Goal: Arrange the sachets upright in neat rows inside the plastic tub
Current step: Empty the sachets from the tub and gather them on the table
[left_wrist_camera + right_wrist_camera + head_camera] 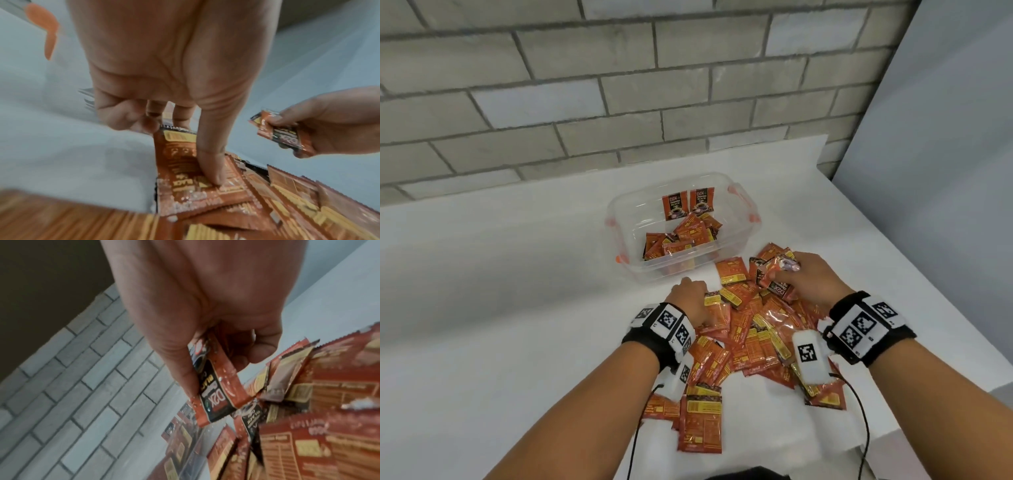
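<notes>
A clear plastic tub point(617, 222) stands on the white table. Two orange sachets point(688, 204) stand upright against its far wall, and several more point(681, 240) lie loose inside. In front of it sprawls a big pile of sachets point(753, 339). My left hand point(690, 294) is at the pile's left edge; its thumb point(209, 162) presses on one sachet point(180, 164) while the curled fingers hook that sachet's far end. My right hand point(791, 274) hovers over the pile's far right and pinches a sachet point(218, 391) between thumb and fingers, lifted off the heap.
A grey brick wall point(585, 85) runs behind the table. The table's right edge point(914, 274) slants close to my right arm, with a pale panel beyond it. The tub has orange latches point(754, 219). Cables hang from both wristbands over the near pile.
</notes>
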Demonstrator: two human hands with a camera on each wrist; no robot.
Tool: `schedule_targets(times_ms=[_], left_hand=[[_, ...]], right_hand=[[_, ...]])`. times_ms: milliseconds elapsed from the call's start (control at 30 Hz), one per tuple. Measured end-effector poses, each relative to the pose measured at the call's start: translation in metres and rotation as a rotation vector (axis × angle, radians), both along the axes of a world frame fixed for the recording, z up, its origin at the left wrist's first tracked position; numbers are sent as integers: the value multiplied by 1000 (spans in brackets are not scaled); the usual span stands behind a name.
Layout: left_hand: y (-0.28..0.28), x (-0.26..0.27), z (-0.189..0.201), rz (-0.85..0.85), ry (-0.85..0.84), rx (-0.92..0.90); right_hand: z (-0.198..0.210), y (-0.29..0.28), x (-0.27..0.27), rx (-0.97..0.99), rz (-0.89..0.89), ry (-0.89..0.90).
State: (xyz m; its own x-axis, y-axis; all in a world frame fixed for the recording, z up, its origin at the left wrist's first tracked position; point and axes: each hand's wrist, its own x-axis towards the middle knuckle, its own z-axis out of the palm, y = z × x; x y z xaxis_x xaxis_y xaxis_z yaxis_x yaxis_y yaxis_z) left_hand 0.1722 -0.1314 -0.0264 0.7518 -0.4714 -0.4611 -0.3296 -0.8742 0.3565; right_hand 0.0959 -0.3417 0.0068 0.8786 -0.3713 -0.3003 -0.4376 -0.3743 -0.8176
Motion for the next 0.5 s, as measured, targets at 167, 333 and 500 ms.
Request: schedule_targets(times_ms=[167,333,500], left_hand=[[11,9,11,62,60,-115],[16,20,21,117,149,-250],[-12,12,18,84,176,-311]], right_hand=[[-2,-17,-34,41,41,71],[-23,-16,-50,-173,224,214],[-17,-10,-57,-357,401,253]])
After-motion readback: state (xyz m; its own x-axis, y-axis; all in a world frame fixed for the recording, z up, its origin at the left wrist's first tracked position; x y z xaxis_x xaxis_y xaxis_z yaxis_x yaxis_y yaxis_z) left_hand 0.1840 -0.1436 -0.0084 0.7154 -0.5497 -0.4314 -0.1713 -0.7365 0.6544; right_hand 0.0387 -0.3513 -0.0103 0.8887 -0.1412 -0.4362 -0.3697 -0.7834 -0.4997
